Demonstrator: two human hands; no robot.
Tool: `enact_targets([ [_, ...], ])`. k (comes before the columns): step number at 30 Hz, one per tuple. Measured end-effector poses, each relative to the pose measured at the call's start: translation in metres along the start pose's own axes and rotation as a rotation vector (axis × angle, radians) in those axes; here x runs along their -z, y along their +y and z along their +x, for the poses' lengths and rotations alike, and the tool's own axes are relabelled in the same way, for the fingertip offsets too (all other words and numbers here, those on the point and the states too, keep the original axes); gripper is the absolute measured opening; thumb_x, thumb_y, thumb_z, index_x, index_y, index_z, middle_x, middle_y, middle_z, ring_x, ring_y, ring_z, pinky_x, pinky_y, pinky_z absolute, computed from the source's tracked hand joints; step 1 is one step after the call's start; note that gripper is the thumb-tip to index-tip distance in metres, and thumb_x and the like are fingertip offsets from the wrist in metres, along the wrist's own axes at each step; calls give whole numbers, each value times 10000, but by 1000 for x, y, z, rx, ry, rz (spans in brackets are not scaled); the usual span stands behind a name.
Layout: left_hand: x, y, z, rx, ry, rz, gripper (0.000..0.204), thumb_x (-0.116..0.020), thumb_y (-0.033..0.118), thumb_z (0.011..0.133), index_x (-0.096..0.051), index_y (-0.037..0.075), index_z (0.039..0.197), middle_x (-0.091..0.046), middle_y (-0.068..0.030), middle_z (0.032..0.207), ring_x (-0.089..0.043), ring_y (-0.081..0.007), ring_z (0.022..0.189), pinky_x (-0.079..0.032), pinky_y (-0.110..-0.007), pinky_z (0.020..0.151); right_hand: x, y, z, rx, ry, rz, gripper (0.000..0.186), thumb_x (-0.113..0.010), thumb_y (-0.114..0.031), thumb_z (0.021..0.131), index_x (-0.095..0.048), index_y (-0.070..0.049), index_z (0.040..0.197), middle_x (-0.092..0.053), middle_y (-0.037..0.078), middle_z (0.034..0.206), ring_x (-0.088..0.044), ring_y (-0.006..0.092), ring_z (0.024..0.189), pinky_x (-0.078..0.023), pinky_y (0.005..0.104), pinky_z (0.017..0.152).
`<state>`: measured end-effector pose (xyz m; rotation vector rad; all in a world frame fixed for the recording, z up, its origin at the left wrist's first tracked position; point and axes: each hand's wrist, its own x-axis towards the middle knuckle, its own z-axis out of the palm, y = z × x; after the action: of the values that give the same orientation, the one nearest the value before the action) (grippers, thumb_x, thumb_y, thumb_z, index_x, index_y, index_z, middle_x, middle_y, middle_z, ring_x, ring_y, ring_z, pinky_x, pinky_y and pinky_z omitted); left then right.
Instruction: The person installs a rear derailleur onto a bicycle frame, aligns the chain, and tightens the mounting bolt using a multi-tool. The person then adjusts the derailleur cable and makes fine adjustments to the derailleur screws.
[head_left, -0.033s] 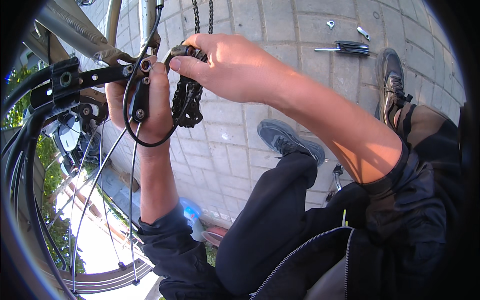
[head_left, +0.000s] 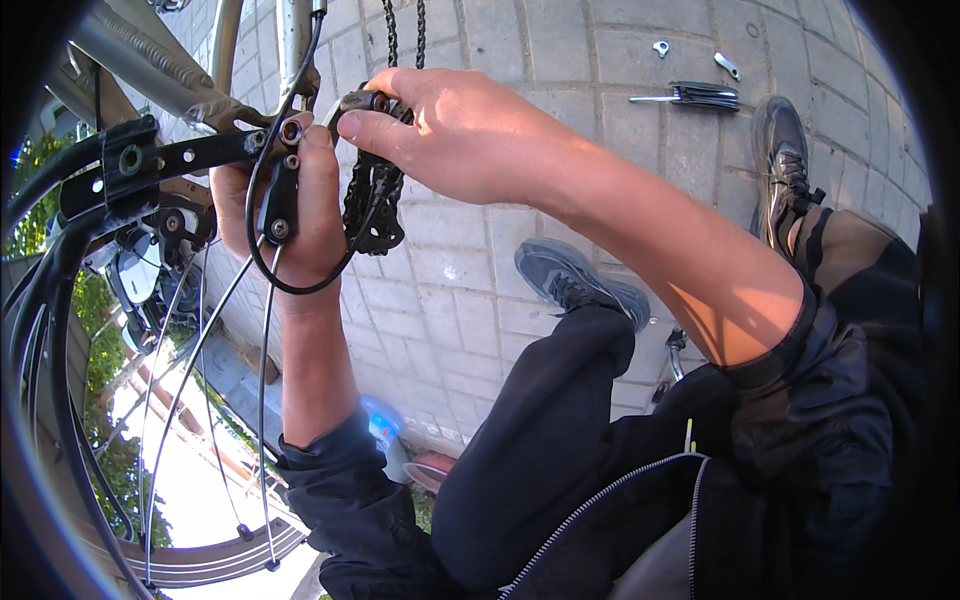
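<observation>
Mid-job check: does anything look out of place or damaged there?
No clear damage. The derailleur looks unseated: the right hand holds its upper end beside the bike frame, seemingly unattached. On the paving, a folding tool lies with one bit out near two small metal parts.
</observation>
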<state>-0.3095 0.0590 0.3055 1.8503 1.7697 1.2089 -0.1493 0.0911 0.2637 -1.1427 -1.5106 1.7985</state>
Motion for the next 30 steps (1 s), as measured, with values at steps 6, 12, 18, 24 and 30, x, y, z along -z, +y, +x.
enact_targets([
  [6, -5, 2, -1, -1, 63, 74, 188, -740, 49, 805, -598, -6, 916, -672, -81, 812, -620, -96, 709, -500, -224, 665, 10, -9, 0, -25, -60, -44, 557, -559, -455, 924, -602, 38, 1180, -622, 127, 718, -609, 188, 682, -470, 341, 655],
  [12, -2, 0, -1, 3, 46, 102, 225, -733, 68, 817, -595, -49, 951, -660, -109, 859, -649, -166, 756, -543, -299, 714, 3, -5, 3, 2, 13, -61, 553, -558, -437, 923, -612, 48, 1185, -617, 119, 695, -618, 186, 685, -478, 334, 665],
  [18, -4, 2, 0, 8, 52, 64, 202, -746, 59, 807, -596, -8, 925, -661, -62, 807, -612, -101, 710, -494, -228, 667, 3, -7, 0, -76, -6, -37, 527, -558, -435, 924, -632, 37, 1149, -609, 108, 693, -601, 171, 677, -469, 327, 656],
  [24, -3, 0, 1, 25, 43, -29, 224, -738, 51, 812, -583, -24, 955, -662, -81, 816, -627, -118, 715, -522, -251, 672, 7, -3, -2, -71, -70, 36, 501, -538, -475, 943, -657, -4, 1065, -604, 111, 732, -573, 199, 715, -454, 348, 667],
  [30, -1, 0, 1, 17, 51, -36, 252, -727, 33, 810, -575, -42, 996, -668, -97, 820, -640, -126, 724, -524, -244, 672, 6, 2, 0, 80, 45, -180, 536, -522, -534, 931, -687, -37, 1044, -644, 170, 809, -617, 264, 844, -473, 367, 750],
])
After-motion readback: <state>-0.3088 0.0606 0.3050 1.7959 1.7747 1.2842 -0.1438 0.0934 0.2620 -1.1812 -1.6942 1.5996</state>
